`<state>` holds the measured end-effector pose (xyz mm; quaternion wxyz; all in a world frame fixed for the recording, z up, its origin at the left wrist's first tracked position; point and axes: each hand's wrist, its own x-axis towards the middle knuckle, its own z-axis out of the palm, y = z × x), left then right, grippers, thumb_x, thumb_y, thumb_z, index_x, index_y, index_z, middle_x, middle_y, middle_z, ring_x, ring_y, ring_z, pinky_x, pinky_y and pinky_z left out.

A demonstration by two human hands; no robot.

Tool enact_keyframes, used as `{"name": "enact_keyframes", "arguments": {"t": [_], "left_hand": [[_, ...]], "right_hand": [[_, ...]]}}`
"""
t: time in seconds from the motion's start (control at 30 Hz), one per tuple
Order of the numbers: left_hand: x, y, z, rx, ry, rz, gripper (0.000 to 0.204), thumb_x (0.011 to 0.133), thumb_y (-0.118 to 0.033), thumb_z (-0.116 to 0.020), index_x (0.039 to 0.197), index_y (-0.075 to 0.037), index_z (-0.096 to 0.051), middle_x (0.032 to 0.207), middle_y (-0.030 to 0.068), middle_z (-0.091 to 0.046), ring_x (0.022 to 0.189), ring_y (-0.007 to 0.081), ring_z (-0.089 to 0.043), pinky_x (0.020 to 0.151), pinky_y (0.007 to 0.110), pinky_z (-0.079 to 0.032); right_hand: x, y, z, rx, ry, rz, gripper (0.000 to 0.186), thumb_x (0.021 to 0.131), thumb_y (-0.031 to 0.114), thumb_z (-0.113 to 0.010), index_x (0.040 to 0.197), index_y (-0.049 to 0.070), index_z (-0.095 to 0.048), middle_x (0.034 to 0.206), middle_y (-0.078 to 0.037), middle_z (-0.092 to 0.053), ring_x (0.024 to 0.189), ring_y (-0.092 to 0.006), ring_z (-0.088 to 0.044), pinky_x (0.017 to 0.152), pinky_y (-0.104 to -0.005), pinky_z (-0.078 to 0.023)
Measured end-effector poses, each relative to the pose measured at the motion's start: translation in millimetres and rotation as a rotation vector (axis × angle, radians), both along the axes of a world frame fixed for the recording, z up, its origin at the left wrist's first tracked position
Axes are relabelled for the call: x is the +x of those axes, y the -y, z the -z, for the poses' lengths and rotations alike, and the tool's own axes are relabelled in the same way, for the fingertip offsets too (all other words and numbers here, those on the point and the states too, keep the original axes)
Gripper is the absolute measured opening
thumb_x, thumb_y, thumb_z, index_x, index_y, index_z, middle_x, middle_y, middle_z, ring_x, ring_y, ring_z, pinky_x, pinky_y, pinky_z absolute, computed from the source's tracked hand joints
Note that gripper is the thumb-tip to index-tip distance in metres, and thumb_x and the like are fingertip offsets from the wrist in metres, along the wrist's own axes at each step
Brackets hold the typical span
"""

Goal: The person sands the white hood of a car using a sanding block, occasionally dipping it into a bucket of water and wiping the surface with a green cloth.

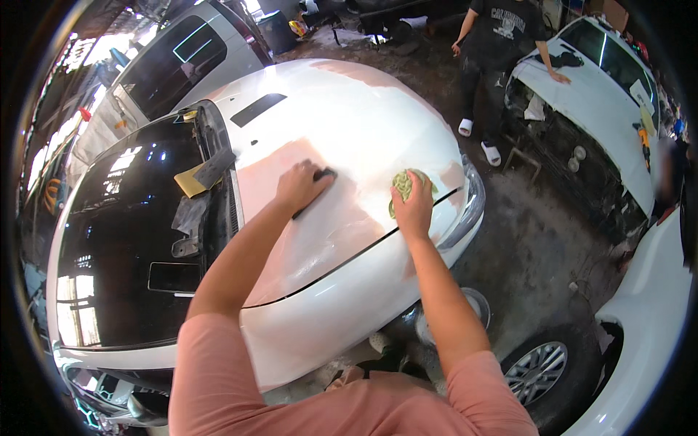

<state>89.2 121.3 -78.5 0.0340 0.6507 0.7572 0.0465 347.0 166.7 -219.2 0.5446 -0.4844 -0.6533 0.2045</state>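
I lean over the white hood (320,94) of a car, which carries several dull pinkish-tan patches. My left hand (299,184) is closed around a black sanding block (324,175) and presses it on the large patch in the middle. Most of the block is hidden under the palm and fingers. Farther right, close to the headlight (465,207), my right hand (414,206) grips a bunched, wet-looking green cloth (401,187) against the hood. A shiny, wet-looking area lies on the tan surface between my arms.
Yellow sandpaper (190,181) and grey sheets lie at the windshield base. A dark phone (174,277) rests on the windshield (123,240). Below the fender stands a round bucket (476,305). A person in black (502,43) touches another white car (582,87). A loose wheel (538,374) is at lower right.
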Motion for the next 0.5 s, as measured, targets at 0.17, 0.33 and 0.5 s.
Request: {"name": "enact_keyframes", "arguments": {"t": [0.17,0.33,0.5], "left_hand": [[16,53,8,0.055,0.01,0.124,0.045,0.096,-0.048,-0.068,0.113,-0.008,-0.079,0.114,0.0134,-0.071,0.113,0.0343,-0.068,0.093,0.049,-0.056],[17,56,-8,0.01,-0.016,0.044,0.05,0.098,-0.051,-0.066,0.116,-0.007,-0.078,0.117,0.0132,-0.071,0.116,0.0334,-0.067,0.096,0.047,-0.055],[-33,-27,13,0.096,-0.107,-0.065,0.054,0.096,-0.054,-0.067,0.118,-0.007,-0.078,0.125,0.0147,-0.071,0.117,0.0344,-0.068,0.097,0.047,-0.056]], "right_hand": [[22,-9,2,-0.004,0.038,0.054,0.054,0.089,0.021,-0.08,0.136,0.006,-0.059,0.14,-0.023,-0.056,0.133,-0.0434,-0.054,0.108,-0.0539,-0.047],[18,-8,1,0.0,0.029,0.035,0.054,0.088,0.02,-0.081,0.135,0.005,-0.059,0.139,-0.023,-0.056,0.132,-0.0439,-0.055,0.108,-0.0537,-0.047],[3,0,-2,0.005,0.006,-0.016,0.053,0.088,0.017,-0.08,0.135,0.005,-0.059,0.14,-0.024,-0.055,0.13,-0.0453,-0.055,0.108,-0.0547,-0.047]]}}
